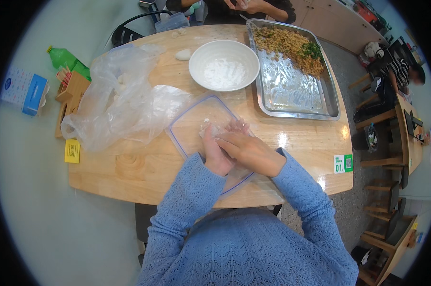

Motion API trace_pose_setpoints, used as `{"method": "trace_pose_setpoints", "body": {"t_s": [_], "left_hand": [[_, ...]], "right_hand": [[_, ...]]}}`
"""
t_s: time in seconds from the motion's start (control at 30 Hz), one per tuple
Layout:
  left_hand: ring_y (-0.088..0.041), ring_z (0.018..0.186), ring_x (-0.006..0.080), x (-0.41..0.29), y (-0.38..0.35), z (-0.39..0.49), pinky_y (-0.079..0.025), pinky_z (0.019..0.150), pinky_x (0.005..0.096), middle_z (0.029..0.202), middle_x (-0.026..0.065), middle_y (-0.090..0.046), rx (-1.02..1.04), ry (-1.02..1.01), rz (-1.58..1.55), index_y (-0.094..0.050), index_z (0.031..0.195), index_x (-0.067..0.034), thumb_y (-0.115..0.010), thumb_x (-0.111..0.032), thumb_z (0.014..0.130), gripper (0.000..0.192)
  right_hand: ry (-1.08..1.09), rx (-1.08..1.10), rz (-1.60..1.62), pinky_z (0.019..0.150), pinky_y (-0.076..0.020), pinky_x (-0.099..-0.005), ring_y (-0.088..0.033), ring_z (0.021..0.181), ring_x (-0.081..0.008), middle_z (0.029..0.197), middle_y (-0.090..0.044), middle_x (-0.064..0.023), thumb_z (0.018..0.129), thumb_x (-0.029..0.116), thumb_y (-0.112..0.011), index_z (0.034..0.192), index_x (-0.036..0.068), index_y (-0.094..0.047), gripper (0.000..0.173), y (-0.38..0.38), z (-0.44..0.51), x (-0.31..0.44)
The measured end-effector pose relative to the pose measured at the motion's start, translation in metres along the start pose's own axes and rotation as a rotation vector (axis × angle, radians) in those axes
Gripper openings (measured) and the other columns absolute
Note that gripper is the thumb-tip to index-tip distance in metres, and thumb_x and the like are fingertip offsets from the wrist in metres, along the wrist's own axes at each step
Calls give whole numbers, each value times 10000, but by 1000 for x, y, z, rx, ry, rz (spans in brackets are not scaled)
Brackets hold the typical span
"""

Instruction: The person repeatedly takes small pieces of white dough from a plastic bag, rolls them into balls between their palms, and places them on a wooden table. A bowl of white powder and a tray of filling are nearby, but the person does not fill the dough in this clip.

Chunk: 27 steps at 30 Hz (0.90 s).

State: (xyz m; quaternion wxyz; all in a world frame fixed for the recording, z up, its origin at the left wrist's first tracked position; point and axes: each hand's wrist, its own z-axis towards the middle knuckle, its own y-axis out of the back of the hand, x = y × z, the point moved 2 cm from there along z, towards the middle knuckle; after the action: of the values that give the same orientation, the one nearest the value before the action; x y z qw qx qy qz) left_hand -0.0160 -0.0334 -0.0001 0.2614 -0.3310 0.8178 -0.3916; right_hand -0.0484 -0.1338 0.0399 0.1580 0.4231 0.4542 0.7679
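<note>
Over a clear plastic lid with a blue rim (182, 149), my two hands meet in the middle of the view. My left hand (215, 150) lies below, palm turned up, and my right hand (246, 148) is laid across it. Floury white residue shows at the fingers; whether something lies between the palms is hidden. Beyond them stands a white bowl (223, 81) with white powder inside. To its right is a metal tray (294, 115) with brown crumbly filling (287, 46) and chopped greens (311, 50). A smooth white dough piece (183, 54) rests left of the bowl.
A crumpled clear plastic bag (129, 103) with pale lumps covers the table's left part. Beside it are a wooden holder (74, 87), a green bottle (63, 59) and a tissue box (26, 91). A co-worker's hands (249, 5) are across the table (129, 171).
</note>
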Motion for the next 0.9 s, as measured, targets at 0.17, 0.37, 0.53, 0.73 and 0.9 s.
{"method": "trace_pose_setpoints", "body": {"t_s": [0.17,0.37,0.53,0.73,0.9], "left_hand": [[-514,1186,337,1,2,1,-381,1046,430,1191,204,-570,11,13,42,-494,1160,22,-258,-516,945,625],[-524,1164,340,-1,1,1,-399,1029,434,1188,203,-569,29,-7,30,-490,1154,25,-261,-516,947,622],[-510,1168,346,-1,-3,-1,-395,1032,441,1189,196,-554,50,4,40,-489,1155,27,-279,-523,945,625],[-483,1198,341,-2,-6,-3,-382,1049,441,1251,201,-501,103,-37,1,-429,1236,40,-308,-548,932,672],[-487,1190,347,-4,-3,-1,-398,1045,429,1273,230,-464,93,-96,-64,-364,1275,39,-365,-532,922,672]], "right_hand": [[-3,10,79,925,-482,-391,-547,1153,-330,1265,-552,-172,710,7,-649,1237,31,-520,543,3,-4,-4],[-15,-51,34,887,-509,-383,-578,1109,-319,1239,-570,-152,713,25,-656,1241,46,-521,545,-1,-2,-4],[44,-126,-156,843,-527,-363,-608,1050,-299,1190,-592,-128,755,46,-615,1227,59,-534,480,-4,-1,0],[29,-245,-56,791,-530,-364,-615,1016,-299,1165,-605,-131,757,34,-602,1180,58,-562,426,-9,1,-2],[18,-254,22,856,-496,-380,-591,1051,-320,1164,-599,-143,751,-5,-602,1192,45,-544,448,-18,3,-3]]}}
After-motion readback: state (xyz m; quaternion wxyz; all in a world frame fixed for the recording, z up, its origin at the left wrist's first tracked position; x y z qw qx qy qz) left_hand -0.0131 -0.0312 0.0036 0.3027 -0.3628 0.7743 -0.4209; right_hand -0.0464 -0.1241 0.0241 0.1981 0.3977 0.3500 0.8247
